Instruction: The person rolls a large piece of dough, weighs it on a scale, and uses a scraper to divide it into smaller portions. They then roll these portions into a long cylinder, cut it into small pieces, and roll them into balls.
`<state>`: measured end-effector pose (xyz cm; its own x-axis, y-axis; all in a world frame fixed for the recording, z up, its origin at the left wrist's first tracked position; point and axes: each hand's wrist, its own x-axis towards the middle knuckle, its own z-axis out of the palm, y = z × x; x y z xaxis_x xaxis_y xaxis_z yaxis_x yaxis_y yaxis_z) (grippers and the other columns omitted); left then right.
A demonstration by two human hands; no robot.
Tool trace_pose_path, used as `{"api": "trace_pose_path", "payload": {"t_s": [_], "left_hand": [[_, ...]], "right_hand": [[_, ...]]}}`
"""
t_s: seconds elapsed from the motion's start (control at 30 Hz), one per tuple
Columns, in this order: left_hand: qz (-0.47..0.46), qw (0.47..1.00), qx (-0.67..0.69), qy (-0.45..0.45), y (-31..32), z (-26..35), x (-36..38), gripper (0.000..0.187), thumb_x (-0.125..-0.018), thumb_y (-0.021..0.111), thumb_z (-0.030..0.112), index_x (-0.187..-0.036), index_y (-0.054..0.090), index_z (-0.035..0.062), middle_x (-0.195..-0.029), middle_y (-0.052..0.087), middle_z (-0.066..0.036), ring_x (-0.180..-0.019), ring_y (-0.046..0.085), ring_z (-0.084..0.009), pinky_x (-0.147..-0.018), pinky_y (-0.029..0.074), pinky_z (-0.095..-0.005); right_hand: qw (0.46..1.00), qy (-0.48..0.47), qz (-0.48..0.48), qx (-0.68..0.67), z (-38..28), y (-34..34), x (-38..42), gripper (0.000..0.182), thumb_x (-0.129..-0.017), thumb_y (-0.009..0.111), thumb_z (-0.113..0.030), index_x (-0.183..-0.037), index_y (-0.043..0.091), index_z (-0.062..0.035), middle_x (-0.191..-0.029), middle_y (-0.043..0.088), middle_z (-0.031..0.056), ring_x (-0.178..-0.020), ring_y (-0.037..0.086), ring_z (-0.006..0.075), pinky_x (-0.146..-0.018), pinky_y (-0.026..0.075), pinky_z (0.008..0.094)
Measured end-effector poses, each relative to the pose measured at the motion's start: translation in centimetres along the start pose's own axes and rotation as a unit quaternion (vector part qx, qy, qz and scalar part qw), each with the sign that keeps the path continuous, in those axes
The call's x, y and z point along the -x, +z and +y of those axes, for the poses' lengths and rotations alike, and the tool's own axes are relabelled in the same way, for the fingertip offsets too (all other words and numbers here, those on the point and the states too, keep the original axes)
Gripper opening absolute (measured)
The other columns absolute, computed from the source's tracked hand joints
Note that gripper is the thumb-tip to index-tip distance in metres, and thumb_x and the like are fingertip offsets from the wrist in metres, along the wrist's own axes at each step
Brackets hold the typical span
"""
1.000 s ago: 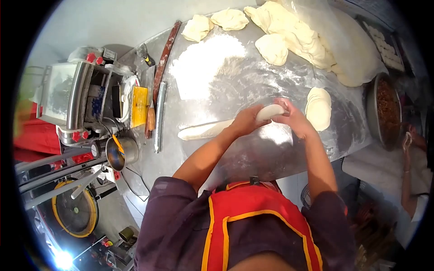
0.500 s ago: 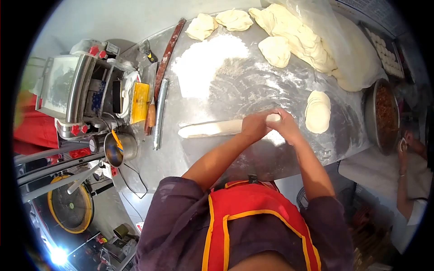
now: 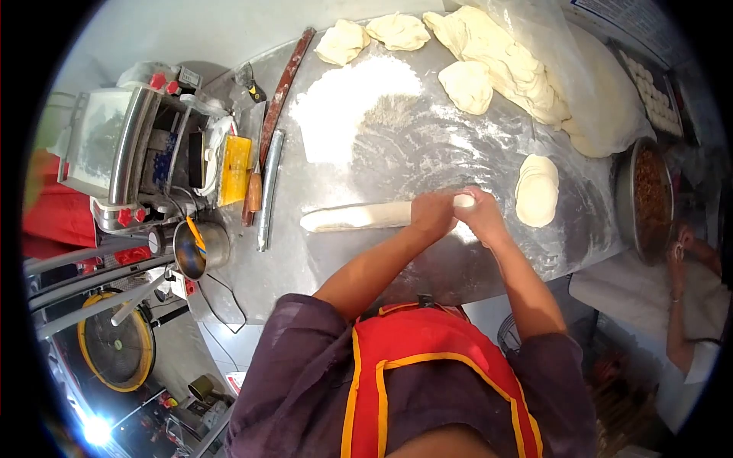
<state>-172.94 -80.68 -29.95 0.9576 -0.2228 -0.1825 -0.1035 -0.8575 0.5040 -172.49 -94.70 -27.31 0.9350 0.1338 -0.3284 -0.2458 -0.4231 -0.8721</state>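
Note:
A long pale dough roll (image 3: 355,217) lies across the floured steel table in front of me. My left hand (image 3: 433,214) is wrapped round it near its right end. My right hand (image 3: 481,215) closes on the end of the same roll, whose pale tip (image 3: 463,201) shows between the two hands. The fingertips partly hide each other. To the right of my hands lies a stack of flat dough rounds (image 3: 537,191), touched by neither hand.
Loose flour (image 3: 336,107) covers the table's back left. Big dough lumps (image 3: 496,61) sit at the back under plastic. A filling bowl (image 3: 645,198) stands right, near another person's hands (image 3: 679,244). Rolling pins (image 3: 271,191), a yellow scraper (image 3: 234,172) and a dough machine (image 3: 126,153) are left.
Both hands stay at the right end of the dough roll, with only a slight shift of the fingers. The whole view has moved a little.

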Motion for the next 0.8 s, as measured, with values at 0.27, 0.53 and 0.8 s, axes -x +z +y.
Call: {"api": "trace_pose_path", "payload": {"t_s": [0.27, 0.53, 0.8], "left_hand": [[-0.06, 0.997, -0.048, 0.01, -0.9, 0.3, -0.9, 0.016, -0.073, 0.063, 0.022, -0.076, 0.072, 0.0098, -0.078, 0.069, -0.014, -0.078, 0.068, -0.0317, -0.068, 0.052, -0.042], [-0.079, 0.996, -0.024, -0.04, -1.2, -0.9, -2.8, 0.029, -0.076, 0.066, 0.034, -0.084, 0.07, 0.0067, -0.081, 0.068, -0.017, -0.08, 0.066, -0.0345, -0.07, 0.051, -0.0443], [0.05, 0.998, -0.043, 0.009, -1.1, -2.6, 1.2, 0.06, -0.068, 0.08, 0.04, -0.109, 0.053, 0.0069, -0.109, 0.056, -0.015, -0.11, 0.05, -0.0337, -0.089, 0.042, -0.0418]], "right_hand": [[0.982, 0.097, -0.001, -0.159, 1.4, 0.4, -0.9, 0.021, -0.068, 0.067, -0.003, -0.088, 0.065, 0.0, -0.074, 0.062, 0.0041, -0.064, 0.057, 0.012, -0.059, 0.046, 0.0263], [0.937, 0.122, -0.113, -0.306, -2.8, -4.4, -2.3, 0.036, -0.076, 0.069, 0.002, -0.111, 0.06, 0.0002, -0.091, 0.065, 0.0055, -0.078, 0.062, 0.0125, -0.068, 0.05, 0.0271], [0.932, -0.222, 0.126, 0.255, -2.0, 1.1, -14.6, 0.04, -0.079, 0.07, -0.014, -0.115, 0.058, -0.0039, -0.106, 0.062, 0.0148, -0.096, 0.059, 0.0338, -0.084, 0.048, 0.0405]]}}
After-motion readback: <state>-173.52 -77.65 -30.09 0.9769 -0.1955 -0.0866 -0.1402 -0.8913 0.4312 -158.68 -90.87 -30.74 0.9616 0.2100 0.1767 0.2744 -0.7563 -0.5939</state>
